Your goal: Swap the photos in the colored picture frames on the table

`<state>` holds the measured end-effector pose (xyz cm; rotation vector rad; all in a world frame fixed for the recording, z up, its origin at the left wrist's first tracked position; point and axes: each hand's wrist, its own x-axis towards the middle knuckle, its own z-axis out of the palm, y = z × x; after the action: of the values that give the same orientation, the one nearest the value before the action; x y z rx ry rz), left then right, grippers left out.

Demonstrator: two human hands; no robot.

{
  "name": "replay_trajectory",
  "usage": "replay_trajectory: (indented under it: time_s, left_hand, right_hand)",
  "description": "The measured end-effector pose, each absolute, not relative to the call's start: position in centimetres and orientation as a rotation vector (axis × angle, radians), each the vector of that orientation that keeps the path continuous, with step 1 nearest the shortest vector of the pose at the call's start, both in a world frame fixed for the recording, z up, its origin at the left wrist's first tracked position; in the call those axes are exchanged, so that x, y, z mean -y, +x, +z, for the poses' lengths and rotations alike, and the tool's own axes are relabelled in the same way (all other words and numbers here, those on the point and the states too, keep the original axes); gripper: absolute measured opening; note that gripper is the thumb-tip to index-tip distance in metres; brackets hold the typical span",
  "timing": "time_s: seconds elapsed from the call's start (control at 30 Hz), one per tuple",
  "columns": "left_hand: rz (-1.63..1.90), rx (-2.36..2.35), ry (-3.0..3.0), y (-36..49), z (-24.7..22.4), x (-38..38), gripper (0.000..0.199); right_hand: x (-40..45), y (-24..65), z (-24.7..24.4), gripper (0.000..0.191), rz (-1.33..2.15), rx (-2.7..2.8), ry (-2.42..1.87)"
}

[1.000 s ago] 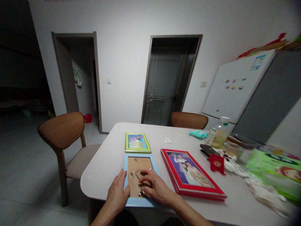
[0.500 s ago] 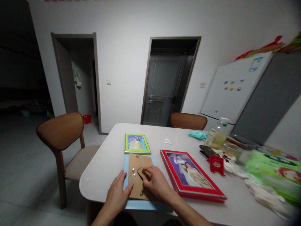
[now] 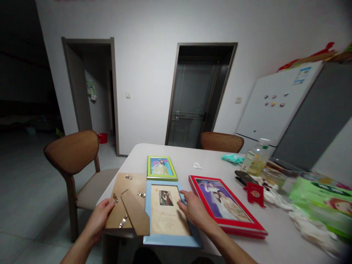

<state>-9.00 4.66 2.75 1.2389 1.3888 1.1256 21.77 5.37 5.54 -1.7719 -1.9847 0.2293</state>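
Note:
My left hand [image 3: 102,216] pinches the left edge of a brown backing board [image 3: 129,205], which has metal clips and a fold-out stand leg on it. That board lies over the table's left edge, beside a light blue picture frame [image 3: 172,241]. Inside the blue frame shows a cream printed sheet [image 3: 167,216] with a small photo near its top. Over the frame's right side is my right hand [image 3: 193,209], fingers apart and holding nothing; whether the fingertips touch the frame I cannot tell.
Beyond the blue frame lies a green picture frame [image 3: 162,179]. Stacked red picture frames [image 3: 233,224] sit to the right. Farther right are a bottle [image 3: 255,157], a red card [image 3: 255,194], crumpled tissues and a green tissue pack [image 3: 316,201]. A wooden chair [image 3: 73,152] stands at left.
The backing board has come off the blue frame and moved left with my left hand, uncovering the cream sheet. My right hand has let go of the stand leg and shifted slightly right.

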Motion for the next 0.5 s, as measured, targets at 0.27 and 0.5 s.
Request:
replay_trajectory:
  time_s: [0.27, 0.5]
  left_hand:
    - [1.002, -1.686, 1.521, -10.2, 2.8, -6.0, 0.027]
    - [1.063, -1.844, 1.852, -6.9, 5.1, -4.9, 0.046]
  right_hand:
    - [-5.9, 22.3, 3.8, 0.052, 0.229, 1.974, -2.015]
    - [-6.5, 22.8, 5.4, 0.058, 0.680, 1.511, -1.786]
